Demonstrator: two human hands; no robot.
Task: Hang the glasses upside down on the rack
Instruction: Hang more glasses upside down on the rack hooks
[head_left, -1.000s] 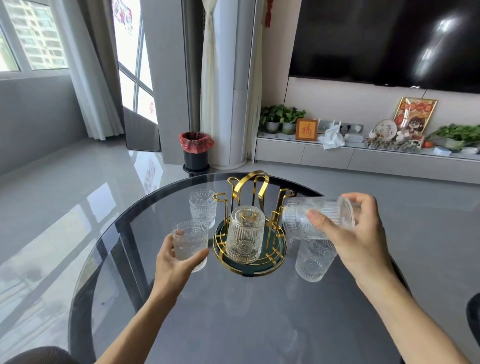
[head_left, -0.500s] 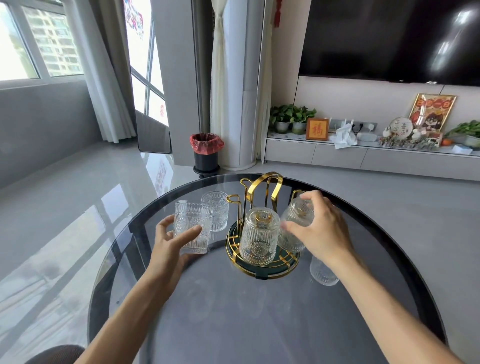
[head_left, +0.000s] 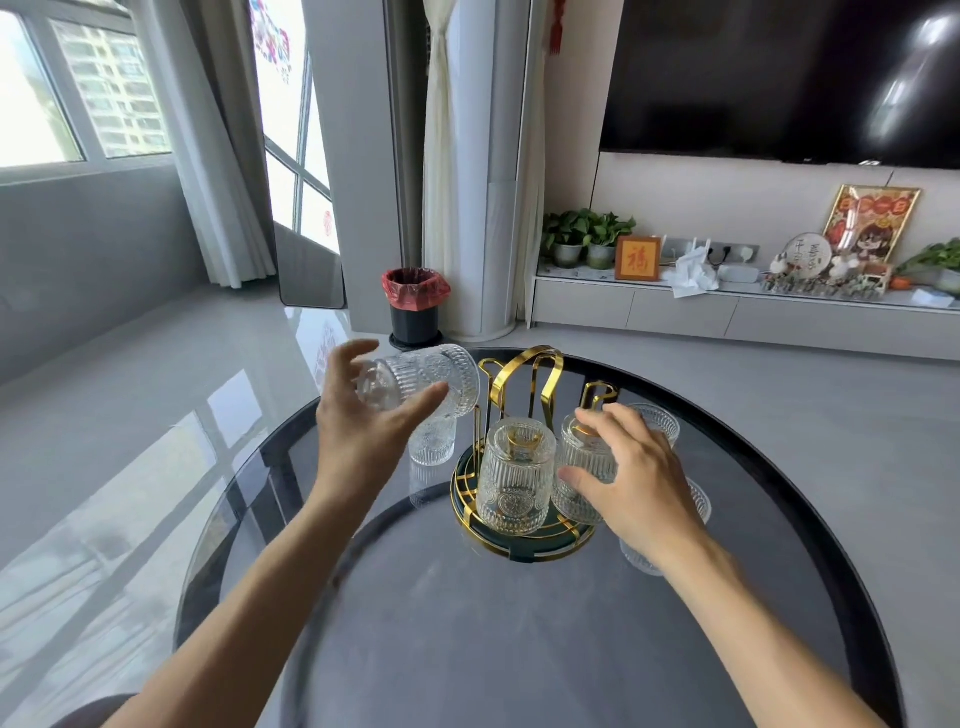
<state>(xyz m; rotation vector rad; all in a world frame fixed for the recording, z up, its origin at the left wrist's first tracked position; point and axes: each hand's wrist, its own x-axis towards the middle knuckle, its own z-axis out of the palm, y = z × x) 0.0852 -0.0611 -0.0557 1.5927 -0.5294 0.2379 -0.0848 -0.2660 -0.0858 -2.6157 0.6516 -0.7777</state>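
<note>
A gold wire rack (head_left: 524, 379) with a round green base stands on the dark glass table (head_left: 519, 649). One ribbed glass (head_left: 515, 483) hangs upside down on its front peg. A second ribbed glass (head_left: 582, 478) hangs upside down on the right peg, with the fingers of my right hand (head_left: 634, 478) resting on it. My left hand (head_left: 363, 431) holds a third ribbed glass (head_left: 421, 384) tipped on its side, left of the rack and above the table. Another glass (head_left: 434, 441) stands upright below it. Two more glasses (head_left: 657, 421) sit behind and under my right hand, partly hidden.
The round table's far rim lies just behind the rack. Beyond it are a red-lined bin (head_left: 415, 306), a white column and a low TV cabinet (head_left: 727, 312) with plants and ornaments. Grey floor surrounds the table.
My right hand has set its glass upside down on the right peg. My left hand has lifted its glass off the table and tipped it sideways.
</note>
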